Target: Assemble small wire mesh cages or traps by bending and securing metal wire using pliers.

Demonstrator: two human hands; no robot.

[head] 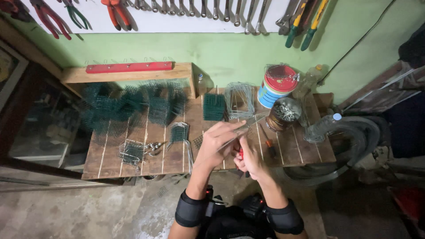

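Steel wire [239, 128] over the plank bench [133, 155] is being pinched in your left hand [217, 141] while your right hand [249, 160] is squeezing red-handled pliers [240, 153], likely mid-bend, calling next for a steady twist.

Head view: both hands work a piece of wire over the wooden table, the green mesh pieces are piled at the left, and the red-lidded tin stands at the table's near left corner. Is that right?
Not quite. In the head view the red-lidded tin stands at the far right of the wooden table, by the wall, not the near left corner. The rest holds: the left hand and right hand work a wire, with green mesh pieces piled at the left.
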